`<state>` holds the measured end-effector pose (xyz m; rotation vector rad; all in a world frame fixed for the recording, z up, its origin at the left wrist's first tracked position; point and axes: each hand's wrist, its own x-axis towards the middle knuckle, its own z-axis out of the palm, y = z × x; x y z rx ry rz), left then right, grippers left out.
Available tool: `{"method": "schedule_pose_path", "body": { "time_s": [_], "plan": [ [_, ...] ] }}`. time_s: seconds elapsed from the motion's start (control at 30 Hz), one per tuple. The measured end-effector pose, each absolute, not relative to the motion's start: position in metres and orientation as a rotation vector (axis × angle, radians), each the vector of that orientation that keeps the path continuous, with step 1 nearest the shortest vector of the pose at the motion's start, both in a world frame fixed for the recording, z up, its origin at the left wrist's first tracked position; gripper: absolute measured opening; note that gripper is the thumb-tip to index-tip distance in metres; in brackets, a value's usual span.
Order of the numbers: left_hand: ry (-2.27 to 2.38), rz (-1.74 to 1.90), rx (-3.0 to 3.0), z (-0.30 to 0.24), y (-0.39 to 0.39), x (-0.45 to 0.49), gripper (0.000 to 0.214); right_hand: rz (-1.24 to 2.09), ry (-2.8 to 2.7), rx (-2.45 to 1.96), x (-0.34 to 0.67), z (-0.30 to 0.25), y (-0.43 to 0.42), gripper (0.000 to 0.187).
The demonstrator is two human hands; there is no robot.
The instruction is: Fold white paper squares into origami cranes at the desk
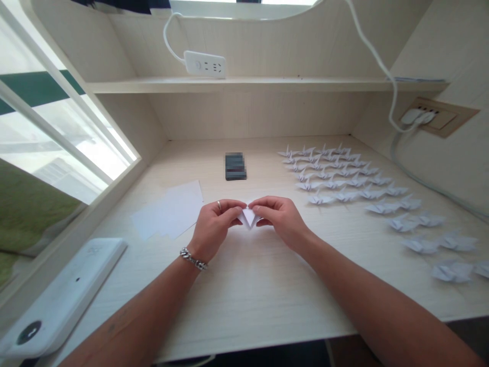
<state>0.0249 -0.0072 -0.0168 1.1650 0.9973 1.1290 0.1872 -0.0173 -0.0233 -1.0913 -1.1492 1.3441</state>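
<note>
My left hand and my right hand meet over the middle of the desk. Both pinch a small folded piece of white paper, whose point hangs down between my fingertips. A ring is on my left hand and a chain bracelet on that wrist. To the left of my hands lie a few flat white paper sheets. To the right, several folded white paper cranes stand in rows reaching toward the desk's right front corner.
A dark blurred phone lies beyond my hands. A white flat device rests at the front left edge. A power strip sits on the shelf, its cable running to a wall socket on the right. A window is on the left.
</note>
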Motion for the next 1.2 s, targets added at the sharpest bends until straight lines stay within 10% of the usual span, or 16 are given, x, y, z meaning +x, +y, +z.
{"method": "schedule_pose_path", "body": {
  "time_s": [1.2],
  "plan": [
    [1.184,0.966,1.604,-0.018,-0.007,0.023,0.021,1.209,-1.459,-1.105,0.190,-0.036,-0.010,0.021]
  ]
}}
